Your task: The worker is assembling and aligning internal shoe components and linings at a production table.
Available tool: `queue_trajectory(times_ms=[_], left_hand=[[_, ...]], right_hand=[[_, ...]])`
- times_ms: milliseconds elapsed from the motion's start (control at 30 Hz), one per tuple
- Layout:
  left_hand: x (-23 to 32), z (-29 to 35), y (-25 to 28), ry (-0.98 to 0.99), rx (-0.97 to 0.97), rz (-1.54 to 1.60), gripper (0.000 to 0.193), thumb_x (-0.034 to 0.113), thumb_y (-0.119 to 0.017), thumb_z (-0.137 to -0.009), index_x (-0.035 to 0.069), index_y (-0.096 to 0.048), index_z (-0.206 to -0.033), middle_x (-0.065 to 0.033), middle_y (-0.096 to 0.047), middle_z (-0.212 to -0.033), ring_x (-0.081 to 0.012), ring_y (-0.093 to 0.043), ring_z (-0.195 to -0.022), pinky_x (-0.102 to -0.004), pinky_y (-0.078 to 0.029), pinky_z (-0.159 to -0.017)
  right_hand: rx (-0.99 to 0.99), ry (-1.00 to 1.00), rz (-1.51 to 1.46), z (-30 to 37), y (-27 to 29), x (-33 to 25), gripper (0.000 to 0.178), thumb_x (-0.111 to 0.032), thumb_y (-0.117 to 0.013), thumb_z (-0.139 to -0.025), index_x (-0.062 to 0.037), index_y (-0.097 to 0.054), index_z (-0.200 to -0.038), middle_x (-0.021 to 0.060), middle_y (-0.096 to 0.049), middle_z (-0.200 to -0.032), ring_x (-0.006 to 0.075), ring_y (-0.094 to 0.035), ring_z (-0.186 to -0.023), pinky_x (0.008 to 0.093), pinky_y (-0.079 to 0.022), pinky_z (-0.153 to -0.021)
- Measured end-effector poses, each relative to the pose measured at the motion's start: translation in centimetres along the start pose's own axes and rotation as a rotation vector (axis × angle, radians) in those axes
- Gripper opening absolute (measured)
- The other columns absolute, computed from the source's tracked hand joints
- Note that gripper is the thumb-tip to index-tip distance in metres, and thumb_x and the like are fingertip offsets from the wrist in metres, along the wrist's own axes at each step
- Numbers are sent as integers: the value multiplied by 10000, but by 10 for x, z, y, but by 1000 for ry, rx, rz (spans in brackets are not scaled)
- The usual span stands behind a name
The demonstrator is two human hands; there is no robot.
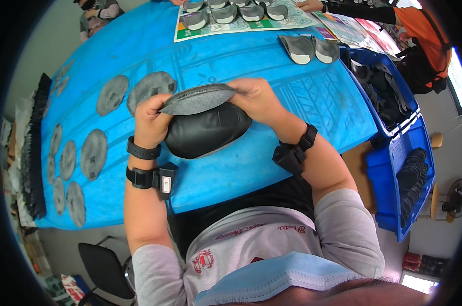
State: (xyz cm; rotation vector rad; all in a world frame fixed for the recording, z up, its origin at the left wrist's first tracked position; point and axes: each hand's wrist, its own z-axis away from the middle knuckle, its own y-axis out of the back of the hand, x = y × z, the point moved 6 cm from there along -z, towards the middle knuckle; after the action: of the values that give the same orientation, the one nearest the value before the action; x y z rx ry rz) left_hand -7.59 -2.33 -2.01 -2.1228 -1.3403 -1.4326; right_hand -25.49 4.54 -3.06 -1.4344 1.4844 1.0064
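Between my hands, over the blue table cover, is a grey felt-like oval piece [198,101] with a stitched or ridged upper edge. My left hand [152,116] pinches its left end, fingers closed. At its right end, my right hand [256,99] grips with thumb and fingers closed. Just below hangs or lies a smooth black padded piece [205,133] with a small rectangular patch; whether the two are joined I cannot tell. Past my left hand, a grey oval [152,87] with a dark patch lies flat, and another grey oval [112,95] is beside it.
Several more grey ovals [93,154] lie on the blue-covered table [231,176] at left. A long black stack [33,153] lines its left edge. Curved grey pieces [224,14] sit on printed sheets at the back. Blue crates [381,176] with black pieces stand right, near a person in orange [425,38].
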Motion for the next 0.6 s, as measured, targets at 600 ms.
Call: queue_trajectory(times_ms=[600], left_hand=[[34,-4,-23,-203,-61,-387,192,13,-609,-623,31,-613,-814,-93,-598,-744,-206,-579,-647,-255,-438,-567]], right_hand=[[-12,186,404,5,-9,-16,136,-7,-609,-659,-27,-606,-793,72,-605,-722,130,-569,-652,237,-435,-576]])
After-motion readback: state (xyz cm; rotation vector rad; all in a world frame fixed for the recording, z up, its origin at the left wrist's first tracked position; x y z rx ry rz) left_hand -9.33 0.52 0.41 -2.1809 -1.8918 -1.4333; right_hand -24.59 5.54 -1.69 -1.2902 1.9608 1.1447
